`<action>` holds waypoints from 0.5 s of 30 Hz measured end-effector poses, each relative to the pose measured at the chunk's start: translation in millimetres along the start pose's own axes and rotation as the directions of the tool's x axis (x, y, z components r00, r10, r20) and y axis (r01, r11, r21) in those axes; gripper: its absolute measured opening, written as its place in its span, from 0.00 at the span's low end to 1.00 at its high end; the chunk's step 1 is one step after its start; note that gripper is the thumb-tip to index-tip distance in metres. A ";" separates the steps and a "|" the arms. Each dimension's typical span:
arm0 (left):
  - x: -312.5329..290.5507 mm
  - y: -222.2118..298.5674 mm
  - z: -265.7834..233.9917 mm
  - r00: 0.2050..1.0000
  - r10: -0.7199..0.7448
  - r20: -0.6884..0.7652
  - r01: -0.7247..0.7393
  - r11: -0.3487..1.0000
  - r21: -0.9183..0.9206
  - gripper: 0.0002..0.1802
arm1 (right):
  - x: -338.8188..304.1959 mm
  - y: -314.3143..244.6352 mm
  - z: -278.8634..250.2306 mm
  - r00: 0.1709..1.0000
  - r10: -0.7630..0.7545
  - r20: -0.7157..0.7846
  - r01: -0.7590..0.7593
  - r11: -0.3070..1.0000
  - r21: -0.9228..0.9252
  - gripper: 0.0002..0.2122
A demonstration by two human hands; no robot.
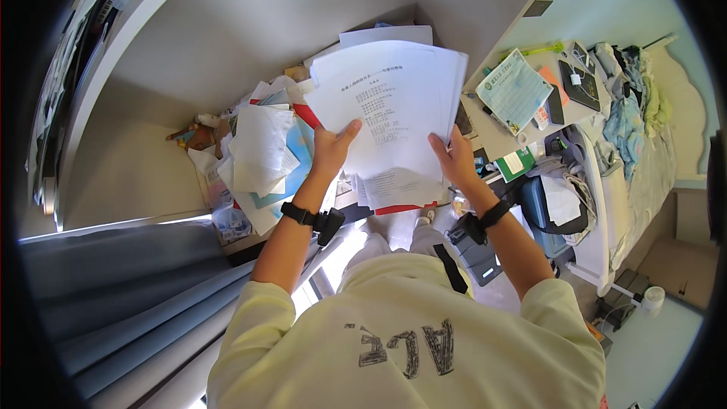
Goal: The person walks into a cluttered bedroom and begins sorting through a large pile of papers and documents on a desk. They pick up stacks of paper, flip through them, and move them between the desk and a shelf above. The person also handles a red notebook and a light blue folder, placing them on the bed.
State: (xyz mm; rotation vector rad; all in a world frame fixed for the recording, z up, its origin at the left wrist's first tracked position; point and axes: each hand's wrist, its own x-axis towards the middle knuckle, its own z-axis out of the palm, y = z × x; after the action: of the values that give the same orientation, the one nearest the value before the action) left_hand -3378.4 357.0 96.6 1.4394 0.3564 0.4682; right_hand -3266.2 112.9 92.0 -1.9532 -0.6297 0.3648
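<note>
A stack of white printed paper sheets is held up in front of me by both hands. My left hand grips its left side, thumb on top and the other fingers hidden beneath. On the right edge my right hand is closed the same way, thumb over the front. Further printed sheets and a red edge show below the stack, between my forearms. Loose papers and a light-blue folder lie in a heap just left of my left hand.
Shelf walls rise behind and beside the papers. To the right, a desk bears a document sheet, a green booklet and dark devices. Farther right is a bed with clothes. Blue-grey curtains hang at lower left.
</note>
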 end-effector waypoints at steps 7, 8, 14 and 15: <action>9.2 -20.7 6.2 0.999 0.029 0.030 -0.031 0.996 0.083 0.21 | -13.0 26.7 14.7 0.989 -0.049 -0.140 0.067 0.990 0.126 0.16; 7.5 -16.9 5.5 0.999 0.024 0.035 -0.027 0.995 0.093 0.21 | -13.8 24.7 16.0 0.989 -0.031 -0.143 0.053 0.987 0.152 0.16; 9.5 -29.4 0.9 0.999 -0.034 0.005 0.033 0.997 0.069 0.22 | -10.0 34.7 29.0 0.988 -0.019 -0.153 0.058 0.966 0.251 0.17; 10.4 -34.7 3.1 0.999 -0.035 -0.008 0.035 0.998 0.061 0.21 | -9.8 44.5 34.7 0.982 -0.040 -0.184 0.090 0.958 0.271 0.16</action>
State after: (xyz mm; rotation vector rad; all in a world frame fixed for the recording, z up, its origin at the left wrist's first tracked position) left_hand -3364.7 357.3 62.9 1.4883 0.4037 0.4371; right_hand -3279.8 117.0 36.5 -1.6689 -0.4969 0.2222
